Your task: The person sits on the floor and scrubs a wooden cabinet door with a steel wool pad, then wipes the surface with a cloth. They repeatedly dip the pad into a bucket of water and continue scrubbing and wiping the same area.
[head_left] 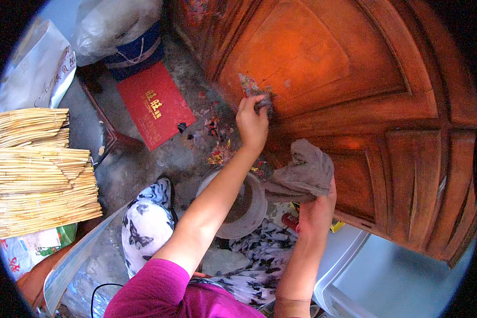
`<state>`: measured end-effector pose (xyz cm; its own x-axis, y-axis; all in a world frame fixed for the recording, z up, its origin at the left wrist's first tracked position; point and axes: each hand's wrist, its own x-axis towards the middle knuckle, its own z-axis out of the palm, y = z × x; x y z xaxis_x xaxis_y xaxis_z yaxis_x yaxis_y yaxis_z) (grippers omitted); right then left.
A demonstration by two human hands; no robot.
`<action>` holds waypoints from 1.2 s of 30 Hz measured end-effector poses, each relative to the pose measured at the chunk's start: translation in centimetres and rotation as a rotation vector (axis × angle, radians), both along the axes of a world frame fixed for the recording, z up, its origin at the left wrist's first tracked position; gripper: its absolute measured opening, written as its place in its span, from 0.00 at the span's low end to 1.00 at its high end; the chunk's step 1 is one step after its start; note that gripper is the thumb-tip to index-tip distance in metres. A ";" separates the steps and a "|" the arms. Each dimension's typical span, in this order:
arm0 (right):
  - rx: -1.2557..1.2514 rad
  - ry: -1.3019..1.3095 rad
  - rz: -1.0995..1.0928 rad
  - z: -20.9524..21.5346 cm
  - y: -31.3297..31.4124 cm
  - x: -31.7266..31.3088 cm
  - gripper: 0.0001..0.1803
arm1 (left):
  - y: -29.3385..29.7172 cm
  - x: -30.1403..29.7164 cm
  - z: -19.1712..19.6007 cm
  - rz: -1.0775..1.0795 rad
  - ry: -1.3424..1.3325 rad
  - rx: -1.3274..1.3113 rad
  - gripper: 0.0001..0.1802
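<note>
My left hand (pixel 253 123) reaches forward to the brown wooden door (pixel 297 58), its fingers closed on a small dark grey wad (pixel 263 102) pressed to the wood. Just beyond the fingertips, a torn patch of colourful sticker (pixel 248 85) clings to the door. Lower and to the right, my right hand (pixel 319 205) grips a crumpled grey cloth (pixel 305 169), which hangs in front of the door's lower panel. Below the cloth and beside my left forearm stands a whitish bucket (pixel 259 212) with murky water inside.
Colourful paper scraps (pixel 217 153) litter the floor by the door's foot. A red sheet (pixel 156 106) lies left of them, near a blue bucket (pixel 135 58) under clear plastic. Bundled reed sticks (pixel 42 185) are at the far left. A grey plastic container (pixel 344 259) stands at right.
</note>
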<state>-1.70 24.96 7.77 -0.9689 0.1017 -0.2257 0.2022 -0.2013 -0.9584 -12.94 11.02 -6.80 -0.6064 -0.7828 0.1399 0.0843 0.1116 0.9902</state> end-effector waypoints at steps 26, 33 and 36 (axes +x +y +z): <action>-0.234 -0.147 0.027 0.0 0.5 0.1 0.28 | -0.7 -0.9 -2.3 0.025 -0.115 -0.007 0.15; -0.279 -0.200 -0.014 0.6 1.0 0.8 0.31 | 1.5 -1.0 3.1 0.049 0.199 -0.026 0.14; -0.267 -0.183 0.004 -0.1 0.6 0.6 0.31 | -0.3 -1.3 -2.5 0.073 0.031 0.165 0.14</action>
